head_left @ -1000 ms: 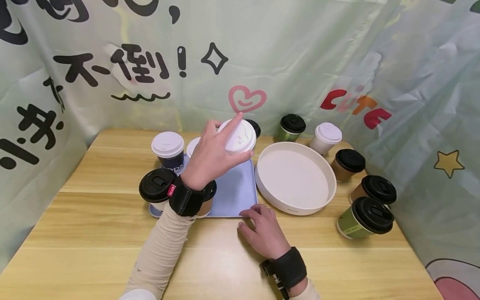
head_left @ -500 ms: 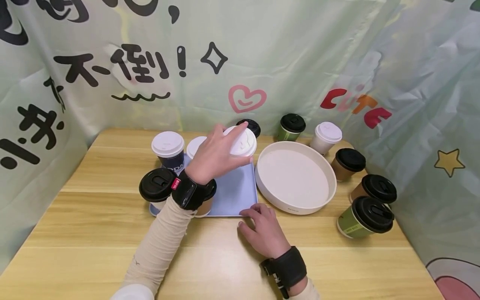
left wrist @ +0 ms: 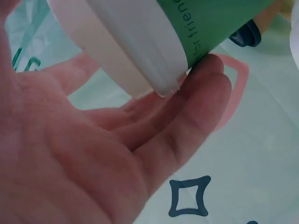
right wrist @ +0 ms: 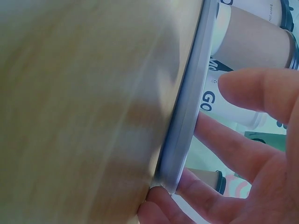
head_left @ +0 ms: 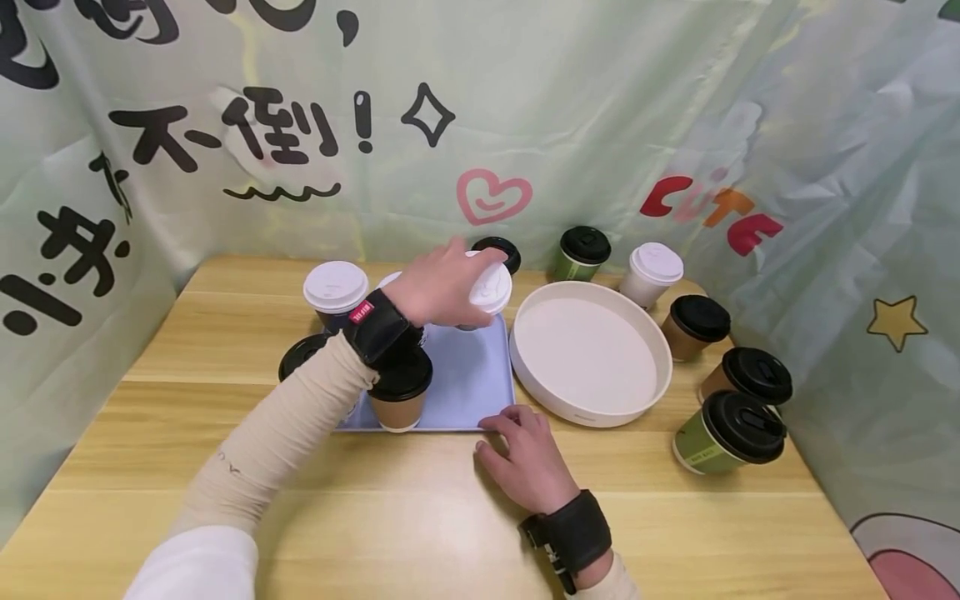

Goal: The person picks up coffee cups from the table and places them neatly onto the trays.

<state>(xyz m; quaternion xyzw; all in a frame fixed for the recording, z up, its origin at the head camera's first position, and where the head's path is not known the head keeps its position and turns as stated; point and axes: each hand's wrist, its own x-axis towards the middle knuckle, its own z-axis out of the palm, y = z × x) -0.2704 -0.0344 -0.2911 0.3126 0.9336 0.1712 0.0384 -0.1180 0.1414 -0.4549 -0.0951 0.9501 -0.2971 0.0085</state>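
Observation:
In the head view my left hand (head_left: pixel 442 283) holds a paper cup with a white lid (head_left: pixel 492 287) at the far right corner of the blue tray (head_left: pixel 472 375). The left wrist view shows the cup's green side (left wrist: pixel 201 23) with printed letters, and fingers (left wrist: pixel 187 121) curled about the lid's edge. My right hand (head_left: pixel 528 458) rests at the tray's near right corner. Its fingertips touch the tray rim (right wrist: pixel 187 107), while the thumb (right wrist: pixel 252 88) stays off it. A brown cup with a black lid (head_left: pixel 400 387) stands on the tray below my left wrist.
More lidded cups, one with a white lid (head_left: pixel 335 287) and one with a black lid (head_left: pixel 300 354), stand at left, partly behind my arm. A round cream tray (head_left: pixel 592 354) adjoins the blue tray. Several cups, including a green one (head_left: pixel 727 433), line the right and back.
My left hand has come down with the white-lidded cup, then its wrist and forearm have swung left, uncovering the brown cup. My right hand has stayed at the tray corner.

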